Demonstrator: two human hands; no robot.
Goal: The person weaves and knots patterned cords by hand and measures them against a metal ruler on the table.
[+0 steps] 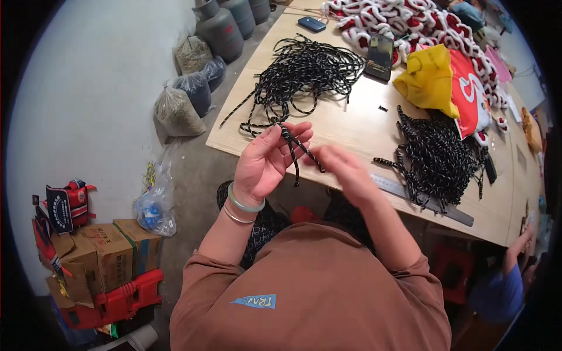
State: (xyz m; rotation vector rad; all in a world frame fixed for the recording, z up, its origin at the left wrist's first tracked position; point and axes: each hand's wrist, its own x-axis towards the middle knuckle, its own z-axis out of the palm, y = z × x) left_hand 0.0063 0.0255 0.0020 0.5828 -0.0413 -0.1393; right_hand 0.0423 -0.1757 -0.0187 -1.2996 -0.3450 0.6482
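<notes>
My left hand (266, 158) is palm up in front of the table edge, thumb and fingers closed on a black cord with white flecks (286, 133). Two lengths of that cord hang down from the grip. Close to the hanging ends is my right hand (345, 169), blurred by motion; whether its fingers touch the cord I cannot make out. A loose tangle of the same cord (310, 70) lies on the table beyond my left hand. To the right is a pile of thicker-looking, twisted or knotted black cord pieces (439, 155).
A metal ruler (451, 215) lies along the table's (234, 117) front edge. Farther back are a phone (380, 57), a yellow and red bag (427, 79) and red-and-white fluffy trim (421, 23). Gas cylinders (219, 32) stand left; another person's arm (515, 251) shows at right.
</notes>
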